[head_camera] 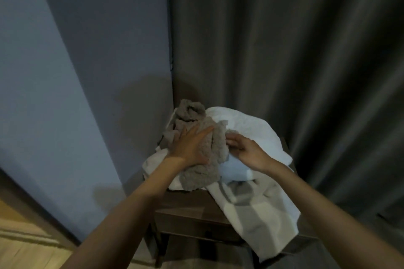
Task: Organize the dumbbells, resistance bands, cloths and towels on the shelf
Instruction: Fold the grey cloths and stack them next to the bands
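In the head view, both forearms are stretched forward over a small dark table (185, 211). The left hand (191, 147) is laid flat, its grip apart, with straight fingers pressed on a crumpled brown towel (200, 176) heaped upon white towels (247, 122). The right hand (249, 154) is held at the brown towel's edge; whether its grip is clamped cannot be told.

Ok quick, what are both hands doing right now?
Left hand: open, pressing flat on the fuzzy brown cloth.
Right hand: fingers at the cloth's edge; cannot tell if it pinches.
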Motion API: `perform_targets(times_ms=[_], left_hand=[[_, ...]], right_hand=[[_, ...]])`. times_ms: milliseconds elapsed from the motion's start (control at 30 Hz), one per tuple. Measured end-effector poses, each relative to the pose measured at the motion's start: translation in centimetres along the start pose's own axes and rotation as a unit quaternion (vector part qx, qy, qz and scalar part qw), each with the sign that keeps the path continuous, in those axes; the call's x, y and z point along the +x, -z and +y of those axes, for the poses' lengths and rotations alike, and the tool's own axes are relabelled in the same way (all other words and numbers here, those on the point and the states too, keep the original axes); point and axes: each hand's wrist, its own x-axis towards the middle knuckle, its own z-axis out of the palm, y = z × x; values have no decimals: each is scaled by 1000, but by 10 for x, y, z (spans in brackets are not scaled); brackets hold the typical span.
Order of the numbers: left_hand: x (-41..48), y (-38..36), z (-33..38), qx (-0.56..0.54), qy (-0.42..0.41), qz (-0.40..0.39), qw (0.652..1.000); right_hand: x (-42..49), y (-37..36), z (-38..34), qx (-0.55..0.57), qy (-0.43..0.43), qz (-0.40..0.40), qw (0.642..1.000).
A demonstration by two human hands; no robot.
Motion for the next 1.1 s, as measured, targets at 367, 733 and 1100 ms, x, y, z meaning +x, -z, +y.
perform_targets(times_ms=[367, 733, 1100], left_hand=[[-22, 5, -4, -178, 0, 156, 972], [17, 8, -36, -129, 41, 32, 990], [51, -6, -47, -148, 75, -74, 983]], right_hand=[[25, -24, 2, -59, 26, 139, 988], [67, -19, -4, -53, 4, -5, 999], [102, -32, 28, 144, -117, -108, 977]])
